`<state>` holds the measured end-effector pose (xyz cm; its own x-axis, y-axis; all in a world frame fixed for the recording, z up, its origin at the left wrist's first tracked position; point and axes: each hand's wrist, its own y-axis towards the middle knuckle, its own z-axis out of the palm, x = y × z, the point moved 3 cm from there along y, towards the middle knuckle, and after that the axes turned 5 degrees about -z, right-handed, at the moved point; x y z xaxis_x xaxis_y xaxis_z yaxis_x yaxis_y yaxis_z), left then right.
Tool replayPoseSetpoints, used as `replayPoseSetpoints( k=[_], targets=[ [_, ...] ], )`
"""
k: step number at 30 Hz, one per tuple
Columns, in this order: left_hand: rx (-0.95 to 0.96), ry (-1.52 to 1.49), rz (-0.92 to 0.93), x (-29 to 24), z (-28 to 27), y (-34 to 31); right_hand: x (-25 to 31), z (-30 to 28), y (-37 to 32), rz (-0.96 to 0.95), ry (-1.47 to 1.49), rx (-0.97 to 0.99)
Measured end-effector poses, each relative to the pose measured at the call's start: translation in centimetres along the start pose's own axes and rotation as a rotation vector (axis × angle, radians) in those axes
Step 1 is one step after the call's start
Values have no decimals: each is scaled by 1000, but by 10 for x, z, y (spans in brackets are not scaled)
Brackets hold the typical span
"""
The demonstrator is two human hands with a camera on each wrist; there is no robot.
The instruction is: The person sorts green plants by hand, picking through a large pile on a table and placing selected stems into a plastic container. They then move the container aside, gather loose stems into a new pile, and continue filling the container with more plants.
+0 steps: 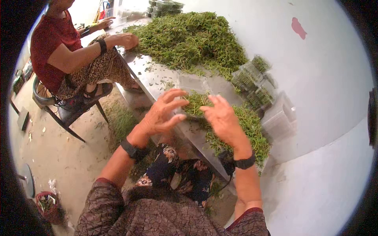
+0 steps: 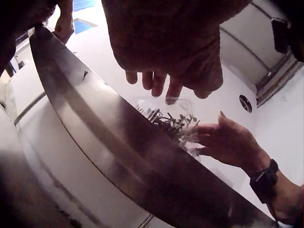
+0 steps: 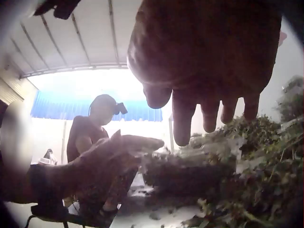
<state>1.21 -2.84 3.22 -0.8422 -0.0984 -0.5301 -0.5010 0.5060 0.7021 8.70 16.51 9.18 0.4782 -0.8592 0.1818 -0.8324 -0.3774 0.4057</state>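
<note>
Leafy green stems [image 1: 195,103] fill a clear plastic box, its transparent lid [image 1: 191,82] standing raised behind them at the metal table's near side. To the left of the greens is my left hand [image 1: 165,112], fingers spread and slightly bent, with nothing in its grasp. My right hand [image 1: 223,120] hovers at the right of the greens, thumb and fingers loosely extended. In the left wrist view, the fingertips of the right hand [image 2: 230,145] lie right at the greens [image 2: 173,127]. The right wrist view shows straight fingers on the right hand [image 3: 204,71].
A large heap of greens [image 1: 193,39] covers the table's far part; a smaller pile [image 1: 252,133] lies by my right forearm. Filled clear boxes [image 1: 252,80] and nested empty ones [image 1: 279,116] stand along the wall. Another person [image 1: 65,47] sits at the left with one hand at the heap.
</note>
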Motion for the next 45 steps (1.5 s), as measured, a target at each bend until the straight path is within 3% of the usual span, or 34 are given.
replayPoseSetpoints(
  k=[4,7,14,18,29,34,45],
  targets=[
    [-87,0,-82,17,-10,4,-11,-33,-6,83,90,-124],
    [-117,-5,-89,27,-8,8,-18,-47,-15,154,57,-94],
    [-227,-80,-332,47,4,18,-44,-52,-33,272,-3,-49],
    [-227,-152,-446,52,11,24,-38,-43,-28,168,-13,-27],
    [-255,82,-418,57,21,26,-36,-7,-4,50,-80,75],
    [-193,177,-313,50,17,30,-38,-4,0,57,-61,122],
    [-228,95,-427,49,18,30,-75,-51,-18,198,-103,-67]
  ],
)
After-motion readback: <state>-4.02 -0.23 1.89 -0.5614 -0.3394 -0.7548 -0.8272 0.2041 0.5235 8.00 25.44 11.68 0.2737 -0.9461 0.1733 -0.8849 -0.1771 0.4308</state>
